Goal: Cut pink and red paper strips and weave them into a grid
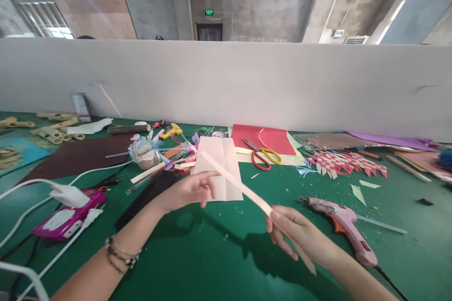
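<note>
A long pale pink paper strip (243,191) is pinched in my right hand (300,233), slanting up to the left with its short tail hanging below the palm. My left hand (189,191) hovers near the strip's upper part, fingers apart and partly curled, with nothing visible in it. Behind the strip lies a creased pale pink paper sheet (231,188) on the green table (197,254). Scissors (263,155) with red and yellow handles rest on red paper (278,136) beyond the sheet.
A pink glue gun (348,218) lies at right, near a woven red-and-white paper piece (339,162). At left are a purple power strip (63,218) with white cables, a dark phone-like object (148,197) and bamboo pieces (52,134). A white partition (226,84) borders the table's back.
</note>
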Motion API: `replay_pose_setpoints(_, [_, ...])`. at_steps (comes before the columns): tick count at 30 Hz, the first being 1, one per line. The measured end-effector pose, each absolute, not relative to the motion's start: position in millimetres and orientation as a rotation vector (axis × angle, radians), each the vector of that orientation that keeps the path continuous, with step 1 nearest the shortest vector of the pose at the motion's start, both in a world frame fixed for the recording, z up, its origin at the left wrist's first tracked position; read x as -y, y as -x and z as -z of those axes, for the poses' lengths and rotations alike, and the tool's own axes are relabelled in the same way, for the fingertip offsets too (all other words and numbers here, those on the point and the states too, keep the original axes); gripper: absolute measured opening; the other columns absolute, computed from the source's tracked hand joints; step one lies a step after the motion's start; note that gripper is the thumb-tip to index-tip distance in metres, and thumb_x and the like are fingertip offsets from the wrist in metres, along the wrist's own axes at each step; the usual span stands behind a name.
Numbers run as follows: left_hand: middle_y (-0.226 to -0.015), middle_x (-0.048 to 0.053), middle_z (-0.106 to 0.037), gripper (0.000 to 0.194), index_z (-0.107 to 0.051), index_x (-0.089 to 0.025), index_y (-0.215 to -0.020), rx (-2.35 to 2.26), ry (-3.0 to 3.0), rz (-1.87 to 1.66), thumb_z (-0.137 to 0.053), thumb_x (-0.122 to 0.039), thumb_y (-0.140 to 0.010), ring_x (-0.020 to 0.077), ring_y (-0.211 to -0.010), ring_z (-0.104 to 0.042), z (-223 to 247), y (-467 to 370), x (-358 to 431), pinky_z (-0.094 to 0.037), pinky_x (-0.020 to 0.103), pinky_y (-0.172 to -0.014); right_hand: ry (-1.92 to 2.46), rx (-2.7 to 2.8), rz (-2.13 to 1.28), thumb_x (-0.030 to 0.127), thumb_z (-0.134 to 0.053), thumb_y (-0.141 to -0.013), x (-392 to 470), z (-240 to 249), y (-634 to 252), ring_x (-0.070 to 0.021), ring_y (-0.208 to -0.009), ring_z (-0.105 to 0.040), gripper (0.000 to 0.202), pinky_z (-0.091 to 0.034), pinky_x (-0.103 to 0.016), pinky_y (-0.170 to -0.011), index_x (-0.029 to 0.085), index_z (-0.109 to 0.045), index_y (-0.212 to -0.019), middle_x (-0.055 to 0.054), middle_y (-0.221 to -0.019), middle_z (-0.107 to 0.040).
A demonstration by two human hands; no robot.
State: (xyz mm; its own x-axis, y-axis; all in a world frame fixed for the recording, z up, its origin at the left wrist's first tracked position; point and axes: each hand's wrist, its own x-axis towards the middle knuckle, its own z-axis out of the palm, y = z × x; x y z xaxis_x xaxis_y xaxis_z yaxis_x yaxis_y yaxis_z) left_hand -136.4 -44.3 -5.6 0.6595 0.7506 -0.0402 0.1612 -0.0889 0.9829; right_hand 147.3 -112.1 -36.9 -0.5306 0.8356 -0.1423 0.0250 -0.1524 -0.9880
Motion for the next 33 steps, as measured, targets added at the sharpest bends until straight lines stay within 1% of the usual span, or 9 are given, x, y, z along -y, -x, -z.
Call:
replay_pose_setpoints(1, [-0.084, 0.003, -0.058, 0.062, -0.042, -0.019, -0.122, -0.680, -1.590, -0.559, -0.059, -0.051, -0.073, 0.0085, -0.056, -0.053, 6, 124, 46, -0.042, 0.024, -0.059, 0.941, 1.467, -1.822, 0.047, -0.037, -0.086, 112, 43, -140, -0.0047, -0.031, -0.032, 0.035, -0.029, -0.019, -0.043, 0.016, -0.049, -0.073, 0.008, -0.036, -0.041])
replay_pose_setpoints(3, [-0.075, 0.001, -0.058, 0.057, -0.047, -0.017, -0.118, -0.598, -1.543, -0.638, -0.059, -0.051, -0.073, 0.0077, -0.054, -0.052, 5, 103, 46, -0.042, 0.024, -0.062, 0.863, 1.400, -1.954, 0.048, -0.036, -0.086, 114, 51, -127, -0.0045, -0.030, -0.033, 0.037, -0.030, -0.019, -0.043, 0.016, -0.049, -0.074, 0.008, -0.036, -0.041])
replay_pose_setpoints(6, [-0.057, -0.003, -0.052, 0.042, -0.058, -0.012, -0.091, -0.625, -1.473, -0.804, -0.059, -0.050, -0.074, 0.0054, -0.043, -0.045, 1, 86, 39, -0.037, 0.021, -0.050, 0.825, 1.434, -2.062, 0.051, -0.034, -0.086, 116, 51, -120, -0.0059, -0.032, -0.038, 0.040, -0.031, -0.019, -0.042, 0.016, -0.048, -0.073, 0.006, -0.039, -0.046])
replay_pose_setpoints(9, [-0.049, -0.004, -0.049, 0.040, -0.057, -0.011, -0.074, -0.642, -1.487, -0.813, -0.058, -0.051, -0.074, 0.0046, -0.040, -0.043, -3, 80, 31, -0.032, 0.020, -0.046, 0.840, 1.635, -1.898, 0.049, -0.033, -0.087, 112, 34, -124, -0.0099, -0.051, -0.051, 0.041, -0.040, -0.024, -0.055, 0.014, -0.051, -0.075, -0.001, -0.056, -0.055])
replay_pose_setpoints(11, [-0.049, -0.004, -0.049, 0.039, -0.058, -0.011, -0.074, -0.629, -1.537, -0.761, -0.057, -0.050, -0.076, 0.0048, -0.041, -0.044, -6, 75, 27, -0.034, 0.020, -0.047, 0.911, 1.719, -1.617, 0.048, -0.035, -0.087, 103, 16, -128, -0.0128, -0.068, -0.054, 0.039, -0.042, -0.028, -0.067, 0.014, -0.052, -0.078, -0.005, -0.071, -0.057])
replay_pose_setpoints(12, [-0.049, -0.004, -0.050, 0.038, -0.059, -0.011, -0.076, -0.623, -1.564, -0.721, -0.056, -0.049, -0.077, 0.0049, -0.042, -0.044, -9, 72, 27, -0.035, 0.020, -0.049, 0.957, 1.718, -1.459, 0.049, -0.036, -0.086, 97, 7, -129, -0.0131, -0.069, -0.053, 0.038, -0.042, -0.028, -0.068, 0.015, -0.052, -0.079, -0.004, -0.073, -0.056])
replay_pose_setpoints(17, [-0.055, -0.004, -0.053, 0.030, -0.061, -0.012, -0.080, -0.580, -1.740, -0.516, -0.054, -0.041, -0.081, 0.0051, -0.045, -0.047, -28, 51, 22, -0.039, 0.020, -0.051, 0.984, 1.603, -0.957, 0.047, -0.045, -0.081, 51, -34, -122, -0.0096, -0.062, -0.045, 0.028, -0.039, -0.024, -0.058, 0.019, -0.045, -0.087, 0.000, -0.077, -0.050])
replay_pose_setpoints(25, [-0.057, -0.002, -0.054, 0.032, -0.062, -0.012, -0.083, -0.538, -1.756, -0.437, -0.057, -0.043, -0.077, 0.0058, -0.047, -0.048, -39, 42, 11, -0.038, 0.021, -0.050, 0.810, 1.535, -1.062, 0.033, -0.054, -0.079, 10, -49, -118, -0.0063, -0.058, -0.043, 0.017, -0.036, -0.021, -0.057, 0.018, -0.045, -0.080, 0.005, -0.065, -0.049])
replay_pose_setpoints(33, [-0.058, -0.002, -0.053, 0.028, -0.063, -0.012, -0.087, -0.550, -1.763, -0.314, -0.055, -0.038, -0.080, 0.0051, -0.046, -0.046, -26, 48, -3, -0.038, 0.020, -0.050, 0.788, 1.559, -1.146, 0.038, -0.051, -0.080, 3, -35, -119, -0.0062, -0.056, -0.044, 0.019, -0.037, -0.021, -0.054, 0.018, -0.047, -0.081, 0.004, -0.066, -0.050])
